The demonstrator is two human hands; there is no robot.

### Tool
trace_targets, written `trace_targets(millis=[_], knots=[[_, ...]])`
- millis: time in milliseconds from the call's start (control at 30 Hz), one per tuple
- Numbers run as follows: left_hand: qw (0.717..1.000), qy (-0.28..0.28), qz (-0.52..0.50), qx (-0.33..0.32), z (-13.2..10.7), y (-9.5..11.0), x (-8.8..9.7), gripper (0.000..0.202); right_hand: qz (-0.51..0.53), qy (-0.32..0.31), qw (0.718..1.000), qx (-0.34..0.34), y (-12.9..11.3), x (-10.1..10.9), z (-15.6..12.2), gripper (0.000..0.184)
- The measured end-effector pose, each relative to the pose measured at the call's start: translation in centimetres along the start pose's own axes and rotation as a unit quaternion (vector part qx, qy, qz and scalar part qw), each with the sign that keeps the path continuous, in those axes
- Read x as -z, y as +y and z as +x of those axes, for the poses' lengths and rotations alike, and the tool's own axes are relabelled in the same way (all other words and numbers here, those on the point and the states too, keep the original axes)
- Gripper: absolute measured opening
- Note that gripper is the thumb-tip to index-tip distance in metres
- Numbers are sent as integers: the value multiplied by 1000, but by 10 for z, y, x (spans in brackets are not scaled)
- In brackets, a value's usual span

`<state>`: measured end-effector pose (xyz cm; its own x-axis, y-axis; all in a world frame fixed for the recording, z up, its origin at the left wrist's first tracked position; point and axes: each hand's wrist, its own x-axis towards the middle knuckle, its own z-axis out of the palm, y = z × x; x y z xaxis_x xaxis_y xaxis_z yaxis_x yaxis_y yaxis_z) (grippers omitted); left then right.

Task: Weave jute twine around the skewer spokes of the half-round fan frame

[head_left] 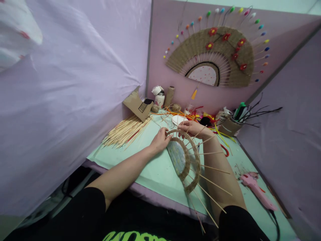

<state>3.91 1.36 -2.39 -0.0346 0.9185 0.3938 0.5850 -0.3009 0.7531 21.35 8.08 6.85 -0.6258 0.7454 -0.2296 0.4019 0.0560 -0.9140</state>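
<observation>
A half-round fan frame (198,164) of thin sticks and brown twine tilts above the green table. Its inner half-disc (176,157) has a pale blue-grey patterned face with a twine-covered rim, and bare stick ends fan out to the right. My left hand (161,140) pinches the fan frame at its upper left end. Behind the upper arc is my right hand (192,128), its fingers curled at the twine band among the sticks; part of those fingers is hidden by the frame.
Loose thin sticks (126,132) lie at left beside a cardboard piece (140,105). A pink glue gun (259,190) rests at right. Behind are a white jar (159,99), a pot of pens and twigs (230,125) and coloured strips. A finished fan (233,50) hangs on the wall.
</observation>
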Motion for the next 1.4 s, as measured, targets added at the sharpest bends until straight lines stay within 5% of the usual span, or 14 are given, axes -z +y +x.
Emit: trace_targets(millis=[100,267,367,467,567,733,1000,1267,1400], knots=[[1000,10,-22,14,2,-3,-1,22,19,16,1000,9,4,2,3,32],[972,132,-165,108,13,-6,-1,43,85,102,988,79,-5,10,-7,29],[906,12,-379,187,16,1,6,47,127,153,971,132,-15,9,-16,31],[791,-172,-537,238,13,11,17,43,158,162,961,159,-17,0,-23,37],[747,-188,-580,265,8,17,26,31,184,153,956,169,-8,-5,-30,41],[739,-177,-576,301,8,21,35,20,238,157,946,152,18,3,-47,35],[728,-190,-561,344,10,24,39,19,282,284,908,126,46,10,-26,32],[736,-202,-488,424,21,9,39,26,376,478,787,106,75,40,-16,31],[744,-231,-420,466,22,6,38,20,329,552,761,81,93,55,-15,36]])
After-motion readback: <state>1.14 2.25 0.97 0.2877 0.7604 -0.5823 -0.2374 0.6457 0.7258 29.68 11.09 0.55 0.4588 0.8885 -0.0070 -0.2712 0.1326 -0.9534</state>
